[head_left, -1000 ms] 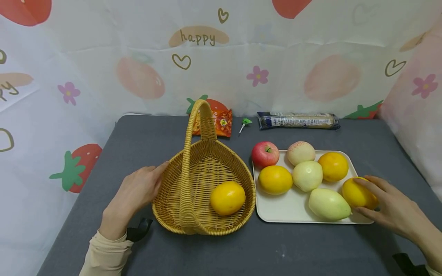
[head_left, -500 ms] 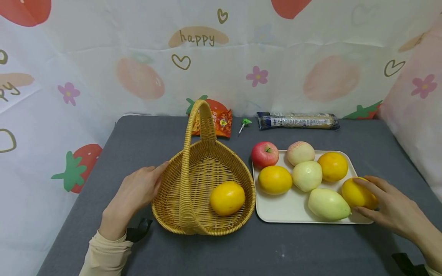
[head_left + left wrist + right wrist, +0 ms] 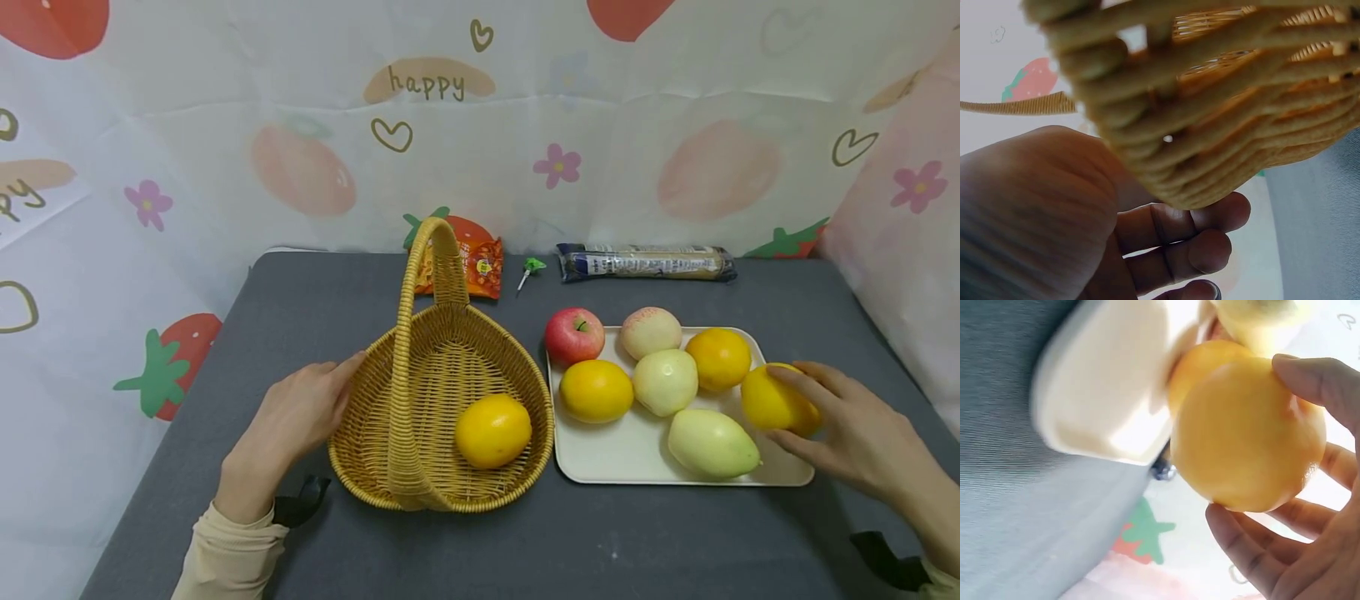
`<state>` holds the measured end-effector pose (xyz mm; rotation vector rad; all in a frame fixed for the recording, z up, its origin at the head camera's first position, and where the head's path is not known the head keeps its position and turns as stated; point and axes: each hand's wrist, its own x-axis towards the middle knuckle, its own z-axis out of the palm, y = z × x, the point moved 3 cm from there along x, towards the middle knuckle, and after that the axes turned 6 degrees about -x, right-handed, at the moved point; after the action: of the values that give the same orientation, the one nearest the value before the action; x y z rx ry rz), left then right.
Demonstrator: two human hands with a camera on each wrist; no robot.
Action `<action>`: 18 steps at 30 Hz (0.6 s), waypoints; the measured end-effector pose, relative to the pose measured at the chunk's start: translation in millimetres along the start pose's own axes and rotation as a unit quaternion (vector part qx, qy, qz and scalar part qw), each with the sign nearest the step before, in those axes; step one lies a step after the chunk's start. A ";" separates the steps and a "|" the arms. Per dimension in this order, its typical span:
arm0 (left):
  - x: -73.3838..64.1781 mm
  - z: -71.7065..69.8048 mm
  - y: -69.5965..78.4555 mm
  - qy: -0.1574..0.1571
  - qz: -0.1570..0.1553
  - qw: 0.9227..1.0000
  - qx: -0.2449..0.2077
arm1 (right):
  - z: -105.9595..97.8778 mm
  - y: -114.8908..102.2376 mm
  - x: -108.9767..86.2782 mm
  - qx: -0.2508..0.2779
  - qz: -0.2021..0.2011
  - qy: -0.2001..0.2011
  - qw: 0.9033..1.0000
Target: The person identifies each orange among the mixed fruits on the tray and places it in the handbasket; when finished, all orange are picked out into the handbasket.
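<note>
A: From the head camera, what lies on the dark grey cloth-covered table (image 3: 300,292)?

B: A round woven wicker basket with a tall arched handle (image 3: 438,400) holding one smooth yellow lemon-shaped fruit (image 3: 492,431). Just right of it is a cream rectangular plastic tray with rounded corners (image 3: 615,467) carrying a red apple (image 3: 574,336), a pale pink peach (image 3: 650,332), two oranges (image 3: 596,390), a pale green round fruit (image 3: 664,382) and a pale green pointed mango-shaped fruit (image 3: 712,443).

A: And the hands?

B: The left hand (image 3: 292,417) rests with relaxed, straight fingers against the basket's outer left wall. The right hand (image 3: 855,433) curls fingers and thumb round a glossy yellow oval fruit (image 3: 772,400) at the tray's right edge; whether it clears the tray, this view does not show.

A: The left wrist view?

B: The basket (image 3: 1222,119) fills it, thick twisted strands stacked in coils, with the left hand (image 3: 1054,212) below and its fingers (image 3: 1210,250) loosely extended, gripping nothing. Grey table fabric shows at right.

A: The right wrist view?

B: The yellow fruit (image 3: 1247,431), finely dimpled, sits between thumb and fingers (image 3: 1241,544) of the right hand (image 3: 1310,550), beside the tray's (image 3: 1104,381) smooth rounded corner. An orange peeks out behind it.

A: Anything only the head view shows?

B: An orange snack packet (image 3: 480,267), a small green-topped stick (image 3: 531,271) and a long dark wrapped packet (image 3: 645,262) along the table's back edge.
</note>
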<state>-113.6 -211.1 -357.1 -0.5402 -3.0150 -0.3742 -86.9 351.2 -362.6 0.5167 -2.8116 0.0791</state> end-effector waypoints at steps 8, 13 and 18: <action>-0.2 0.0 -0.6 -0.003 0.000 1.000 0.000 | -15.0 -12.5 21.2 -0.004 -0.010 0.023 1.000; 0.0 -0.3 -0.2 -0.005 0.000 1.000 0.002 | -24.5 -25.4 40.2 0.008 -0.035 0.042 0.998; -0.3 -0.9 -0.1 -0.007 -0.004 1.000 0.001 | -32.3 -47.4 62.2 0.018 -0.070 0.052 0.996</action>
<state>-113.4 -211.5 -356.3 -0.5346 -3.0317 -0.3706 -117.3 289.0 -313.9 0.6959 -2.6691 0.1250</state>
